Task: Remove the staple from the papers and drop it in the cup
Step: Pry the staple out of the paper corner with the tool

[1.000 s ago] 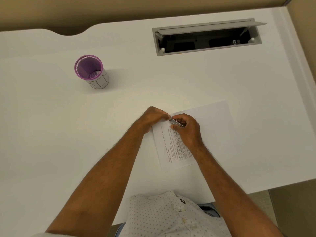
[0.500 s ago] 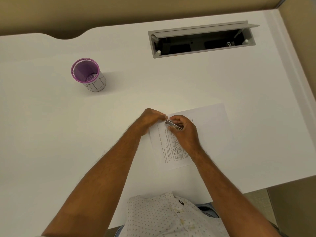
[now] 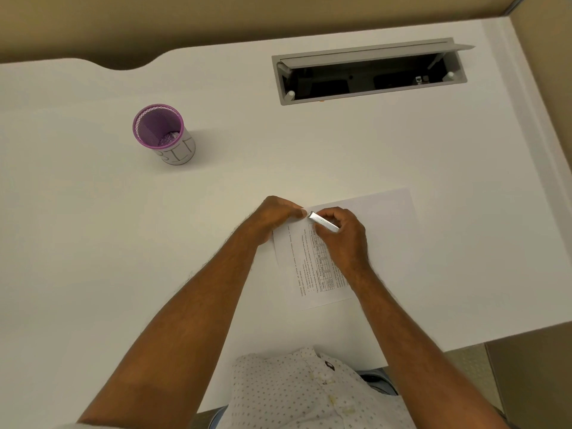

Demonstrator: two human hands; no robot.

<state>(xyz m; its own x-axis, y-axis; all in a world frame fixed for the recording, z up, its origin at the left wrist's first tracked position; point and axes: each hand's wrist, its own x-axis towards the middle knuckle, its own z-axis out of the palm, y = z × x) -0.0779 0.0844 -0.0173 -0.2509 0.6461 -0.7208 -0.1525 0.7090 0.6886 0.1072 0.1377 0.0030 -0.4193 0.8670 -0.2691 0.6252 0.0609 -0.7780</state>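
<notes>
Right hand (image 3: 343,239) closed around a slim metal staple remover (image 3: 323,222), tip at the papers (image 3: 312,267)' top-left corner. Left hand (image 3: 275,216) curled, pinning that corner. Staple itself too small to see. Judgement: tiny, light, springy; pinch between fingertips. Cup (image 3: 164,134) well apart, 10 o'clock.

On the near side of the purple-rimmed cup (image 3: 164,136), at the far left of the desk, we made out large hand-drawn letters that looked like "BIN", though the first letter was partly cut off by the rim. The top sheet of the papers (image 3: 305,267) carried printed lines and a small table, but we found the print too small to read.
</notes>
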